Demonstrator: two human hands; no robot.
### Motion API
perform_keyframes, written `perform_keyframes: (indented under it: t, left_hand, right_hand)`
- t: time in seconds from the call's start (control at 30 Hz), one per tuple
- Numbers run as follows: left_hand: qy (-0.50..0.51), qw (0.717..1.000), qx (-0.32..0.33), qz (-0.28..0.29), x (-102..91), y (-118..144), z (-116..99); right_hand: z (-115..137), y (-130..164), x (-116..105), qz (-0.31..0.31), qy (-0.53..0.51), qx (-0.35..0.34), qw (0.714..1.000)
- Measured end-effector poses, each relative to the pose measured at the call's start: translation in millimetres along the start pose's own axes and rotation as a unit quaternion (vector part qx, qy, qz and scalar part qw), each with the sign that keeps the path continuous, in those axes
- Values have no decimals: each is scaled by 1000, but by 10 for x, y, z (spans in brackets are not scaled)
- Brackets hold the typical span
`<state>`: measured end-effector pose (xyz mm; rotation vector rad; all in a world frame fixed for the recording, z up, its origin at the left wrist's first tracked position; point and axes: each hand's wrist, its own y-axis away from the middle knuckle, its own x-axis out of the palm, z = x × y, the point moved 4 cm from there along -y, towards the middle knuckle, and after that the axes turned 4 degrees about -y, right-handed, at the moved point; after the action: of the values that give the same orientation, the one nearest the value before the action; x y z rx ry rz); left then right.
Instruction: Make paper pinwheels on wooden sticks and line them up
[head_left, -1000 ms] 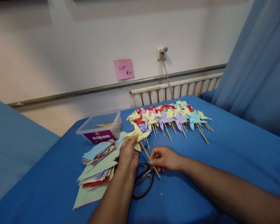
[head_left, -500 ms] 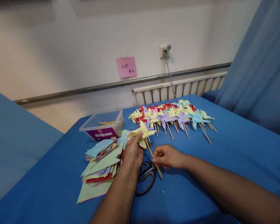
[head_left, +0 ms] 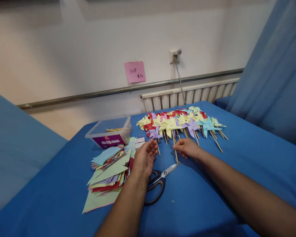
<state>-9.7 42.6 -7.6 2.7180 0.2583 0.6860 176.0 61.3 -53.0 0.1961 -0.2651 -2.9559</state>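
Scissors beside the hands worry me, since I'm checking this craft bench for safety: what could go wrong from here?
The scissors lie partly open just below the left hand; a careless sweep might catch a blade. The right hand rests on a stick at the edge of the pinwheel row, so a nudge could scatter it. The paper stack is loosely fanned and may slide.

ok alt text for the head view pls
Two bare hands over a blue table: the right hand touches a pinwheel stick by the pinwheel pile; the left hand is open beside paper sheets, above scissors.
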Motion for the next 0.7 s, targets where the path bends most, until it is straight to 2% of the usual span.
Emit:
perform_keyframes:
  t: [0.33, 0.4, 0.47, 0.53, 0.57, 0.63, 0.7]
  left_hand:
    - [-15, 1000, -2, 25, -3, -6, 39]
    - [-42, 999, -4, 32, -6, -13, 48]
    - [-117, 991, 8, 57, -1, -15, 46]
    - [-251, 960, 48, 112, 22, 4, 37]
    - [-329, 931, 79, 139, 34, 25, 37]
    - [-471, 851, 147, 177, 51, 88, 54]
    - [-556, 784, 206, 185, 55, 162, 76]
  right_hand:
    - [-57, -47, -10, 48, 67, 13, 997]
    - [-43, -51, -24, 47, 72, 12, 996]
    - [-29, -55, -26, 46, 77, 11, 996]
    - [-21, -56, -18, 44, 80, 9, 996]
    - [-21, -57, -12, 41, 81, 9, 996]
    - [-26, -59, 2, 36, 85, 8, 996]
    - [-36, -67, 16, 30, 91, 7, 995]
